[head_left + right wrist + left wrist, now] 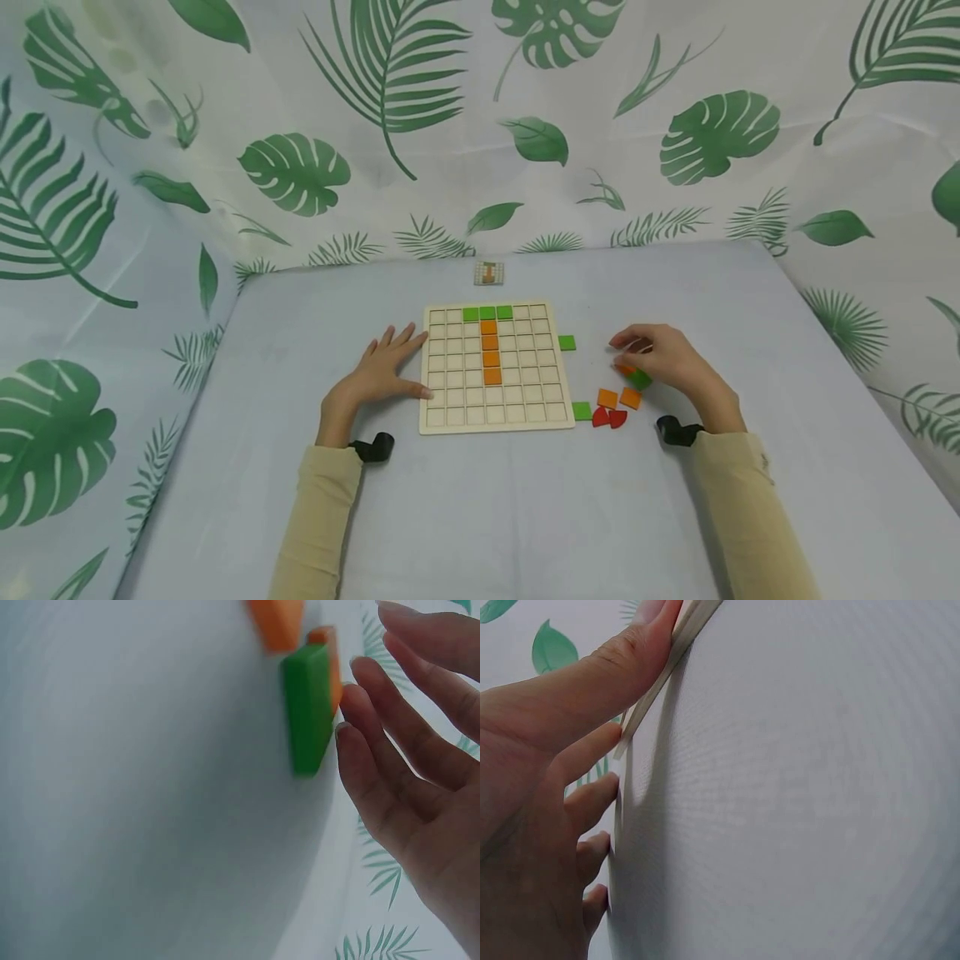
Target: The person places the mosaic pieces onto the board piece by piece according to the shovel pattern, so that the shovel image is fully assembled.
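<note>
A wooden grid board point(457, 421) lies flat, with three green square tiles point(487, 313) in its top row and a column of several orange tiles point(490, 342) below them. My left hand point(382, 369) is spread at the board's left edge, the thumb resting on its rim point(682, 641). To the right of the board, my right hand point(666, 358) hovers over a loose green tile point(640, 379) and an orange tile point(624, 369). In the right wrist view its loosely bent fingers reach right beside that green tile point(306, 709), with no tile between thumb and fingers.
Two orange tiles point(607, 399) and two red rounded-edge pieces point(617, 418) lie nearer me, right of the board. Single green tiles point(567, 342) sit by its right edge, one near the lower corner point(582, 411). Behind the board is a small pattern card point(489, 273). A leaf-print curtain point(450, 192) borders the table.
</note>
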Demonstrator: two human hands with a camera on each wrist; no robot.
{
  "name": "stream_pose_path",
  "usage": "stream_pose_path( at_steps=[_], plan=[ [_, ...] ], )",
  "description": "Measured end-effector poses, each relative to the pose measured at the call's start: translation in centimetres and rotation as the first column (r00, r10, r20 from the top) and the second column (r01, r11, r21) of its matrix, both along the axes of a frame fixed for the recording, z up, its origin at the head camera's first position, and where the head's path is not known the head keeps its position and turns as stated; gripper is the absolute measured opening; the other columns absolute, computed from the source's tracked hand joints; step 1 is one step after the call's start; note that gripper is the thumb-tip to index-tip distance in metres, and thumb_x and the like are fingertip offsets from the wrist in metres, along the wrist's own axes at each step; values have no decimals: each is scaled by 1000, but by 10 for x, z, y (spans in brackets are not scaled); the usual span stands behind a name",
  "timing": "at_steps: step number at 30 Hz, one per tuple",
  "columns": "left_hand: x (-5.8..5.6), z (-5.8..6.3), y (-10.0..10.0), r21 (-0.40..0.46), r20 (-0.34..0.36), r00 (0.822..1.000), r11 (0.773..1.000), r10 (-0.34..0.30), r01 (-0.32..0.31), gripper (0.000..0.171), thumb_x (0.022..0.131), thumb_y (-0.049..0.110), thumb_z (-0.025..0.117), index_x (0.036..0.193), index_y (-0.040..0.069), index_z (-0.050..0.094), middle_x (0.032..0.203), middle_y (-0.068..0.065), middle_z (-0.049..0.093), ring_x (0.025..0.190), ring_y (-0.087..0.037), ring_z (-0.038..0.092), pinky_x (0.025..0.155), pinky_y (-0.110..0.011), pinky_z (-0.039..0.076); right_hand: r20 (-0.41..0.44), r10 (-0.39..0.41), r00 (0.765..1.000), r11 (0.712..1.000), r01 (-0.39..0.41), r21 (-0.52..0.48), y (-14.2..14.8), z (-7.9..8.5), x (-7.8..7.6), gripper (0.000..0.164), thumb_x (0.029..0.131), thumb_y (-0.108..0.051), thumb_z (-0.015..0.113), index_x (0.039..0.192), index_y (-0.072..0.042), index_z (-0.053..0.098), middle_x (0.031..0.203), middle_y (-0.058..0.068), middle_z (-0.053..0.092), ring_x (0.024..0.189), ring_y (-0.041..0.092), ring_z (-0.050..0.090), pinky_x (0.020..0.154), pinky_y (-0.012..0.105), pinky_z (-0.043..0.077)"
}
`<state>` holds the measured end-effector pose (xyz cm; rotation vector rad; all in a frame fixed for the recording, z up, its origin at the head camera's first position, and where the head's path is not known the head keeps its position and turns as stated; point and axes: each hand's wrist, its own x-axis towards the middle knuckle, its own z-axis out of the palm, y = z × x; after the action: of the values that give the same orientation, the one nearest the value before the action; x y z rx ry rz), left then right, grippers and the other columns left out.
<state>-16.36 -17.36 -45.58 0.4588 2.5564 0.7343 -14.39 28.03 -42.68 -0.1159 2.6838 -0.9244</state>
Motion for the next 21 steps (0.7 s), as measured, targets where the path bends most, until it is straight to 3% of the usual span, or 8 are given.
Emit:
stream_pose_path(
  at_steps=[14, 21],
  plan=[
    [1, 2, 0, -1, -9, 1000, 1000, 4, -4, 107, 82, 45, 85, 166, 17, 23, 174, -13, 6, 160, -40, -8, 128, -61, -6, -26, 1, 1000, 998, 0, 68, 12, -3, 10, 31, 93, -12, 72, 121, 2, 70, 115, 22, 67, 104, 37, 59, 94, 54, 57],
    [2, 2, 1, 3, -13, 1000, 1000, 4, -4, 106, 83, 44, 84, 165, 16, 24, 173, -14, 8, 159, -41, -7, 127, -62, -4, 6, -13, 1000, 996, 13, 92, 9, -2, 9, 35, 92, -19, 76, 118, 4, 70, 111, 23, 67, 99, 35, 59, 90, 51, 58]
  ],
)
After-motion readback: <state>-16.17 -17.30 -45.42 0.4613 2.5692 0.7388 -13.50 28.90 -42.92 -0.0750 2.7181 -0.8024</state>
